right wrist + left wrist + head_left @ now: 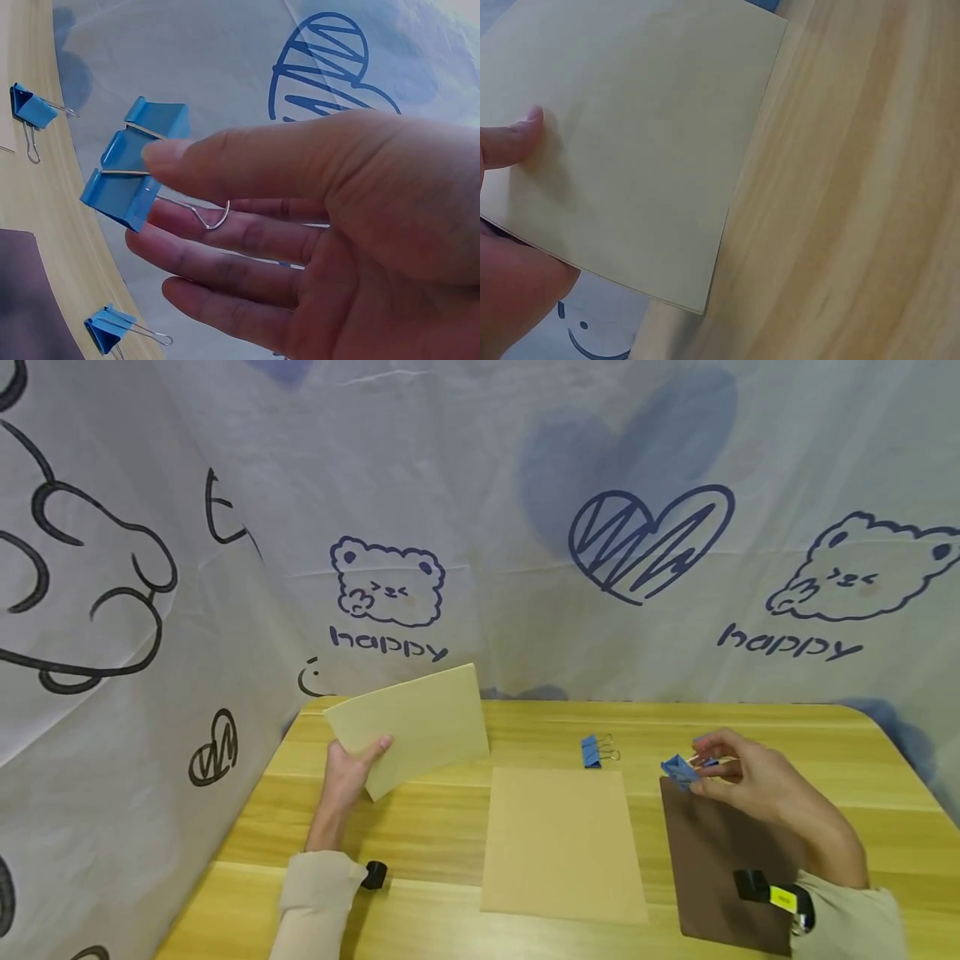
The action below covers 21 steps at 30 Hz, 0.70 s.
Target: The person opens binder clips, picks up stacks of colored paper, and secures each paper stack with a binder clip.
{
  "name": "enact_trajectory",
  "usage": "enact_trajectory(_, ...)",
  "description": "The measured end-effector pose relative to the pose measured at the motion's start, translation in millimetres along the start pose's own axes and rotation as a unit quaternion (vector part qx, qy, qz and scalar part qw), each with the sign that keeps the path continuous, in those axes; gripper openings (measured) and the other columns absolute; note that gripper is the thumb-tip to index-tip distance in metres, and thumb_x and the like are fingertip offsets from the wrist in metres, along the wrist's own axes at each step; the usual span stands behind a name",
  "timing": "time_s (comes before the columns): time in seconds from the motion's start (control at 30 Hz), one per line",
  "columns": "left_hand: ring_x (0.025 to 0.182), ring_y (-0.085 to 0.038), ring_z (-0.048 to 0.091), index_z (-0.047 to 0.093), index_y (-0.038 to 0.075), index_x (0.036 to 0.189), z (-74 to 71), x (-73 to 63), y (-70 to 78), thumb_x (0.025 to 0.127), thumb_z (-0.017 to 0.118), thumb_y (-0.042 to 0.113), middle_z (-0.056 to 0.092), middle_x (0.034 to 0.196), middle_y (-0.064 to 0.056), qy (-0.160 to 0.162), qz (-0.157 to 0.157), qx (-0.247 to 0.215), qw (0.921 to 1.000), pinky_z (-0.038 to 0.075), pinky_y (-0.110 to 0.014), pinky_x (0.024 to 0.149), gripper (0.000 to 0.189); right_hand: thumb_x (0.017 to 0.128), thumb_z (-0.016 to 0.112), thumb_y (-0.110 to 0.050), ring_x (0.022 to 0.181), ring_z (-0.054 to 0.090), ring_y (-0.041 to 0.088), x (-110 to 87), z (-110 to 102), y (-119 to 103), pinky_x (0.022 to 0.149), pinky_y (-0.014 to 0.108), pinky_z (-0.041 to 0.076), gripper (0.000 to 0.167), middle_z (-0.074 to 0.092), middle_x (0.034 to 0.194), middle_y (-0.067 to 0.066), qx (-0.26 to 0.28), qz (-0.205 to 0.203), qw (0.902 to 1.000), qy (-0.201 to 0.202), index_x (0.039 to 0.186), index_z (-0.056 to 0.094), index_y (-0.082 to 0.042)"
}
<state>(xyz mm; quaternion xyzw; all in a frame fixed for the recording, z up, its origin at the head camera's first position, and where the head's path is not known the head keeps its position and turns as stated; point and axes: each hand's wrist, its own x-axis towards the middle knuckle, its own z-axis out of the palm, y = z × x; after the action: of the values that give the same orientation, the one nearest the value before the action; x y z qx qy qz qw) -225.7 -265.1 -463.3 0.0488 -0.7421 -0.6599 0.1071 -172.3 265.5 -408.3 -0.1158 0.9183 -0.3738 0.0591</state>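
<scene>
My left hand (351, 777) grips a pale yellow stack of paper (420, 722) at its lower left corner, thumb on top, holding it tilted above the back left of the table. In the left wrist view, the thumb (514, 142) presses flat on the sheet and more than one layer shows at its edge. Over the brown sheet (727, 860), my right hand (757, 777) pinches a blue binder clip (142, 165) between thumb and fingers, its wire handle showing in the right wrist view. Beyond that hand, another blue binder clip (109, 330) lies near the brown sheet's edge.
A tan sheet (562, 847) lies flat in the middle of the wooden table (427, 877). Just behind it is a blue binder clip (591, 752) with its handles out. A white cloth (510, 593) printed with hearts and bears hangs behind and to the left.
</scene>
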Motion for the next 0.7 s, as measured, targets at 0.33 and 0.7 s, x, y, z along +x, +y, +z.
enact_trajectory(0.33,0.084,-0.012,0.071,0.055,-0.003,0.122,-5.1,0.1,-10.2,0.097,0.072,0.009,0.067,0.102,-0.006,-0.036,-0.026,0.018,0.9989,0.06,-0.031,0.076,0.032,0.089,0.082,-0.033,0.1,0.067,0.034,0.4,2,0,0.079,0.046,0.057,0.062,0.068,0.115,0.02,-0.032,0.001,0.9992,0.022,0.131,0.058,0.006)
enact_trajectory(0.7,0.087,-0.013,0.071,0.055,-0.001,0.121,-3.8,1.9,-14.6,0.097,0.071,0.009,0.067,0.103,-0.004,-0.045,-0.03,-0.005,0.9985,0.06,-0.031,0.079,0.03,0.085,0.085,-0.018,0.095,0.069,0.032,2.4,-2,8,0.073,0.039,0.058,0.054,0.071,0.103,0.013,-0.069,0.016,0.9974,0.017,0.124,0.063,0.011)
